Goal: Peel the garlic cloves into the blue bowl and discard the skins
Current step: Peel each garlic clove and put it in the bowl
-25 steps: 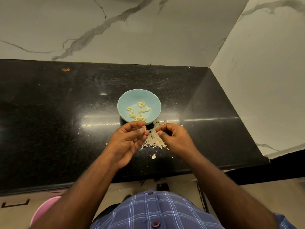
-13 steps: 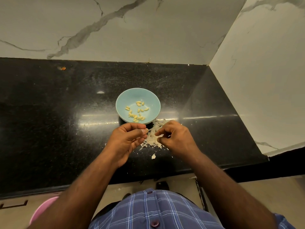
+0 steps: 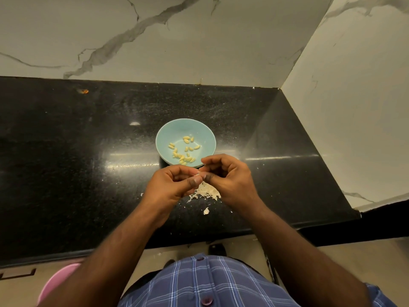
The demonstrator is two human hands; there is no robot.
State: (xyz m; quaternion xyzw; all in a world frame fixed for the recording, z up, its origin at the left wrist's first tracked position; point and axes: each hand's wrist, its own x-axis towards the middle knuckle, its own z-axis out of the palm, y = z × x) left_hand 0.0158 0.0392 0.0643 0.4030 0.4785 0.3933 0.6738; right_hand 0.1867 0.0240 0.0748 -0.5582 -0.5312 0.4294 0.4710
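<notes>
Nearest the camera was a blue checked shirt (image 3: 199, 282), and a pink tub (image 3: 57, 282) peeked out low on the left, under the edge of the black counter (image 3: 66, 173). It may have been there for the skins, but that was only a guess.

Both arms reached over the counter, and the hands met just in front of the bowl. The left hand (image 3: 174, 187) had its fingers curled, and its thumb and first finger pinched a small garlic clove (image 3: 199, 173). The right hand (image 3: 228, 180) was curled too, and its fingertips pinched at the same clove, likely to pull the skin away. The clove was so tiny and so hidden that how much skin was left on it could not be told.

Right under the hands lay a pile of skins (image 3: 207, 192), so the bits could fall straight down. One loose scrap (image 3: 206, 210) sat a little nearer the edge.

Just past the hands stood the blue bowl (image 3: 168, 131), close enough to drop each clean clove in. Many peeled cloves (image 3: 183, 151) lay inside it already.

Half a second before, the hands sat a bit apart with the pile showing between them; now they had come together and covered more of it
</notes>
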